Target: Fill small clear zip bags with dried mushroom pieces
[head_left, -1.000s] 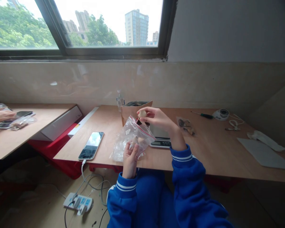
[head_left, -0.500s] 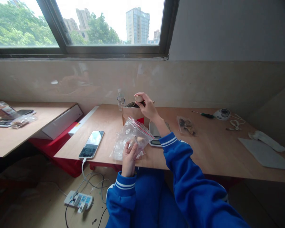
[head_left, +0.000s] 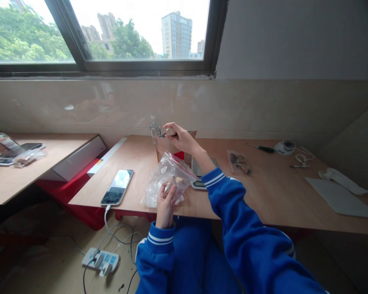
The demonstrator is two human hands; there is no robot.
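Note:
My left hand point(head_left: 164, 203) grips the lower edge of a clear zip bag point(head_left: 168, 179) with a red seal strip, held up over the near edge of the wooden table point(head_left: 272, 192). Pale lumps show inside the zip bag. My right hand point(head_left: 181, 139) reaches forward over the open mouth of a brown paper bag point(head_left: 171, 145) standing behind the zip bag. Its fingers pinch a small pale round piece point(head_left: 171, 131) at the paper bag's rim. A small digital scale point(head_left: 199, 179) lies under my right forearm, mostly hidden.
A phone point(head_left: 117, 187) on a cable lies left of the zip bag. A small bottle point(head_left: 155, 130) stands behind the paper bag. A small filled clear bag point(head_left: 239, 161), a green screwdriver point(head_left: 262, 148), a tape roll point(head_left: 285, 147) and grey sheets point(head_left: 340, 196) sit to the right. A power strip point(head_left: 101, 259) lies on the floor.
My right hand carried the pale piece from above the zip bag forward to the mouth of the brown paper bag and lowered it to the rim. The left hand kept holding the zip bag.

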